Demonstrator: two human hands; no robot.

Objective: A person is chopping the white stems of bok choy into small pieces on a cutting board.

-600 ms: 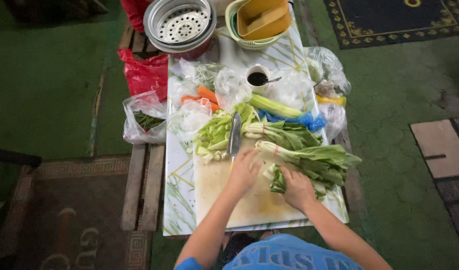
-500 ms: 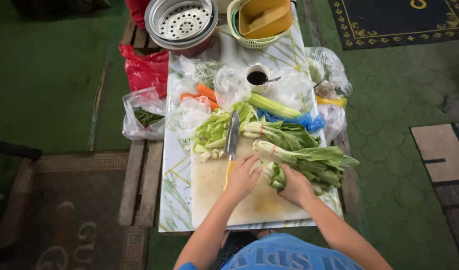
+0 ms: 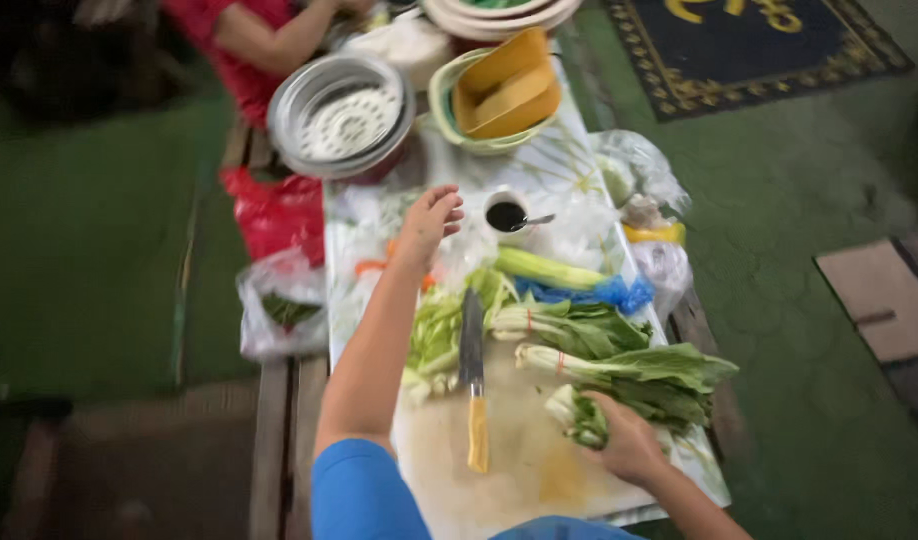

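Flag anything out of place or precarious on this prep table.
The knife lies loose on the cutting board, blade among cut greens. Plastic bags hang off the table's left edge. Nothing looks spilled.

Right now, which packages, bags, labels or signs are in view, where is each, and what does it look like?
Red plastic bag: left of the table, crumpled.
Clear plastic bag: below the red one, dark greens inside.
Blue plastic bag: table centre-right, under the greens.
Clear bags: table's right edge, knotted, one over a yellow item.
Dark rug: top right, yellow lettering and border.
No screens.
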